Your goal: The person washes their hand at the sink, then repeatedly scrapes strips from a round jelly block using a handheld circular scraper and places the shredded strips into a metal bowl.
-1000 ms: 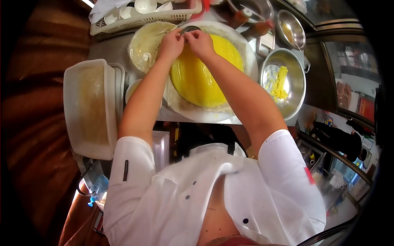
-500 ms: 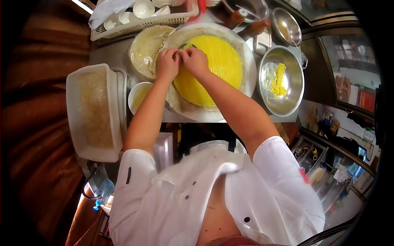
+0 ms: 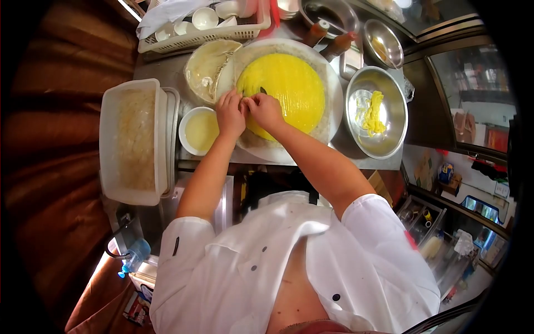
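Note:
A large round yellow slab [image 3: 292, 94] with a glossy, finely wrinkled top lies on a round pale board [image 3: 334, 106]. My left hand [image 3: 230, 114] is at its left edge, fingers closed in a pinch; what they pinch is hidden. Close beside it, almost touching, my right hand [image 3: 265, 111] rests over the slab with its fingers curled shut. A small dark pointed tool [image 3: 263, 90] sticks out beyond the right fingers, like a knife tip; its rest is hidden in the hand. Left of my hands stands a white bowl of pale yellow liquid [image 3: 201, 131].
A steel bowl [image 3: 389, 133] with yellow strips [image 3: 375, 113] stands to the right. A film-lined bowl [image 3: 203, 67] sits at upper left, below a basket of white cups [image 3: 208, 34]. Two sauce bottles [image 3: 337, 47] stand behind. A white plastic tub [image 3: 158, 139] is far left.
Both hands have moved down along the left edge of the yellow slab, toward me. The dark tool tip has come down with them. The whole view has shifted slightly.

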{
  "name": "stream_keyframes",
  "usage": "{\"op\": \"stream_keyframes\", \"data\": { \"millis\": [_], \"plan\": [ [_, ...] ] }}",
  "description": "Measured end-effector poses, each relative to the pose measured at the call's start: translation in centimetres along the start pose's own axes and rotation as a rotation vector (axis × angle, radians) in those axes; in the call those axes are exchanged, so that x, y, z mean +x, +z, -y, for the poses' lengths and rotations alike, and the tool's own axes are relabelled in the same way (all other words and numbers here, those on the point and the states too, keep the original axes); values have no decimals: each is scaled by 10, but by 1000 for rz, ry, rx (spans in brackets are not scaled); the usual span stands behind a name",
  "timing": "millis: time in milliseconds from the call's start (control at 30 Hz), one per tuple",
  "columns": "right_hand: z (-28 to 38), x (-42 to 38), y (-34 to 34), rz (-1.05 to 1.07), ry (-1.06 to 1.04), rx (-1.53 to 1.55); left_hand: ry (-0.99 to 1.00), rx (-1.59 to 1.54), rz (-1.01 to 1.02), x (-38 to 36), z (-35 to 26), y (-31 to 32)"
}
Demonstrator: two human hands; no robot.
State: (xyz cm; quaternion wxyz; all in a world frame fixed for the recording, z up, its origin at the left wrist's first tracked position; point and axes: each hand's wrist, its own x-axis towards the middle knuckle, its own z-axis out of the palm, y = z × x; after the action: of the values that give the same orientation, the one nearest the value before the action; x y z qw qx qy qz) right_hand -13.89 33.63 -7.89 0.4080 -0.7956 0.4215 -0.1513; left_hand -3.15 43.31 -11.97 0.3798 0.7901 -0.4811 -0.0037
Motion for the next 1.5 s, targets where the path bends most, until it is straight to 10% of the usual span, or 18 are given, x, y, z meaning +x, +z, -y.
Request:
{"op": "stream_keyframes", "data": {
  "millis": [600,800,1033,1500],
  "plan": [
    [-37,-115,-40,212,-40,-26,95,128,138,-105,-56,-22],
    [-55,-145,-65,280,-23,-46,-51,-115,-116,-30,-38,11],
    [-74,-161,-136,303,138,172,60,-36,194,93,-11,54],
    [-156,-254,-248,123,516,557,1,-41,54,41,-27,49]
  ]
}}
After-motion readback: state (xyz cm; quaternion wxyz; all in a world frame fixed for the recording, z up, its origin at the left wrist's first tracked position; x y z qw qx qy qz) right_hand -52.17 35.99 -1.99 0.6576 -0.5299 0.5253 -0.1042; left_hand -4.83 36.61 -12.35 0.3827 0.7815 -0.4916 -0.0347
